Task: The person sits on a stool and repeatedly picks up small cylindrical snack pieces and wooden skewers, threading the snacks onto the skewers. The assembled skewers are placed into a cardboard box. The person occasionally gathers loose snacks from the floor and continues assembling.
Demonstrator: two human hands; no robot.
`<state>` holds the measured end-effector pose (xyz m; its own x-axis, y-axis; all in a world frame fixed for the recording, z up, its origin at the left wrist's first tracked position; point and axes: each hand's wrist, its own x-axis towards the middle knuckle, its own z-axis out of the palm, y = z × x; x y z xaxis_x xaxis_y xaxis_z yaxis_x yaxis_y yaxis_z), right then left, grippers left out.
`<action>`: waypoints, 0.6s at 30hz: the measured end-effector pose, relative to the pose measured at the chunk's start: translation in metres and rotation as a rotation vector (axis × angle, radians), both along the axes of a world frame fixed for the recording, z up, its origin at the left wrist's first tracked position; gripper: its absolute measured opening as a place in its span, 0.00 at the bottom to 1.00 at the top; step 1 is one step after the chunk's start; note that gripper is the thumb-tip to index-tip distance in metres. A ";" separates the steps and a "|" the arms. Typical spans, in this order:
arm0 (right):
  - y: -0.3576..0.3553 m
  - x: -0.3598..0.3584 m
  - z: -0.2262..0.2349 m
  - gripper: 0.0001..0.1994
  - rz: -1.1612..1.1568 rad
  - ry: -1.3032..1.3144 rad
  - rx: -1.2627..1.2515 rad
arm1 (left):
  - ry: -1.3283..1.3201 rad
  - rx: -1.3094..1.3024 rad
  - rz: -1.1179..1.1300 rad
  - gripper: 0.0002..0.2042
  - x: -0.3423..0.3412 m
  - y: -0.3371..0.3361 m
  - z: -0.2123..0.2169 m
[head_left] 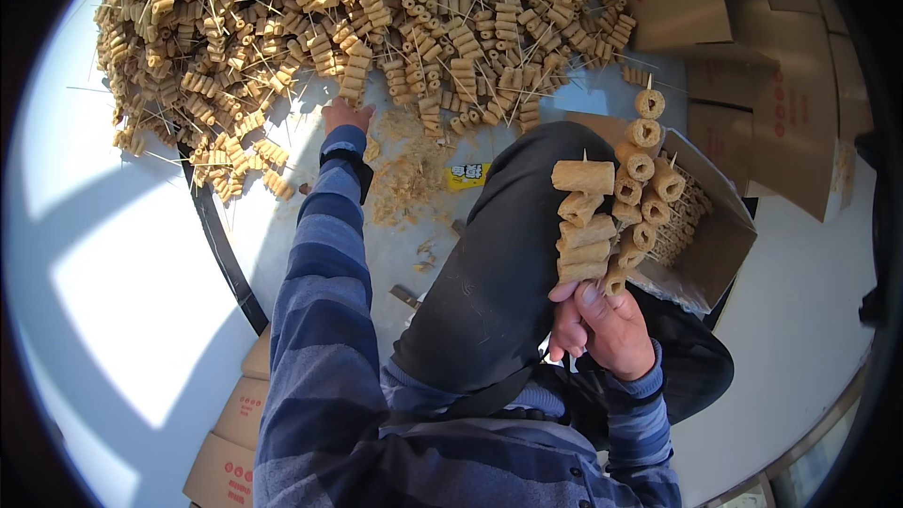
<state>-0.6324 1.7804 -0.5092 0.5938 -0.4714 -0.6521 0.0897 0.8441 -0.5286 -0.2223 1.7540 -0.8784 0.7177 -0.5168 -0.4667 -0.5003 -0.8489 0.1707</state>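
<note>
My right hand (611, 327) pinches the lower ends of several skewers, held fanned out above my right thigh. Short tan hollow rolls (628, 190), like fried dough or bean-curd rolls, are threaded on these sticks, and some stick tips poke out on top. Stretched forward, my left hand (347, 117) is at the near edge of a large heap of similar skewers (404, 14). Its fingers close at the lower end of one skewer of rolls (356, 73); the fingertips are partly hidden.
An open carton (720, 249) holding rows of skewers stands beyond my right hand. Brown cardboard boxes (790, 94) are at the far right, more boxes (235, 414) at lower left. Crumbs (409, 169) and a yellow packet (466, 176) lie on the pale surface between my left arm and knee.
</note>
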 end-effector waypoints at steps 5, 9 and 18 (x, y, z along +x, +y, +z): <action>0.002 -0.002 0.003 0.17 0.026 0.071 -0.036 | -0.007 0.037 -0.089 0.27 0.004 -0.001 0.011; 0.004 0.000 0.007 0.17 0.018 0.101 -0.081 | 0.108 -0.036 -0.299 0.24 0.026 0.029 0.054; -0.021 -0.008 0.044 0.19 -0.094 0.284 -0.598 | 0.211 -0.259 -0.639 0.15 0.009 0.086 0.292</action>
<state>-0.6407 1.7596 -0.4654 0.3762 -0.8417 -0.3873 -0.0625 0.3940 -0.9170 -0.2134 1.8396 -0.5865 0.1466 -0.9182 -0.3679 -0.8198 -0.3209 0.4743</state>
